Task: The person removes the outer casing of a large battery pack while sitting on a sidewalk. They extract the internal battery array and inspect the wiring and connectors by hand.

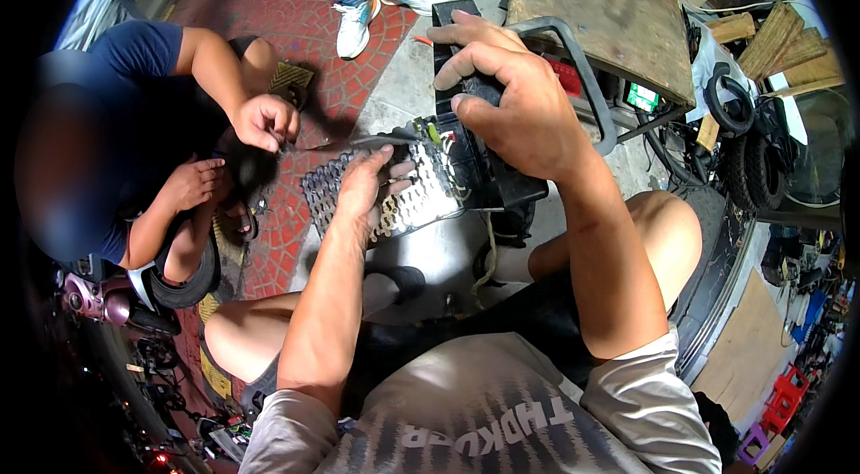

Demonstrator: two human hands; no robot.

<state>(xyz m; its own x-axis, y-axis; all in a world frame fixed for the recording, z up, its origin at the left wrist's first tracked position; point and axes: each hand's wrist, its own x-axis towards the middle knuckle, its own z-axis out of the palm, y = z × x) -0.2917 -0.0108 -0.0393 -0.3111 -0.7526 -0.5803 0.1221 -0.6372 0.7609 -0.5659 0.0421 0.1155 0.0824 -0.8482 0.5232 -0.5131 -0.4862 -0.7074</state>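
The pack is situated in front of the seated person, between and beyond the knees, above the pale concrete; it is a broad slab, its face covered with rows of perforated metal strips; the strips read bright silver toward the right, where strong light falls on them, and dull grey toward the left; a few yellowish strips show along the lower edge. At its right end, thin pale wires and a small yellow-green part are visible; a dark, thin piece lies along the upper edge. The right end adjoins a black case; whether the two are fastened together cannot be determined. A dark grey loop handle rises beyond the case.

The left hand is placed over the face of the pack, thumb raised, fingers partly extended across the strips; whether it grips the pack or only rests on it cannot be determined. The right hand is positioned over the black case, fingers parted and bent, thumb apart, with no object enclosed; contact with the case cannot be confirmed. A co-worker's hand is located to the left, near the dark piece.
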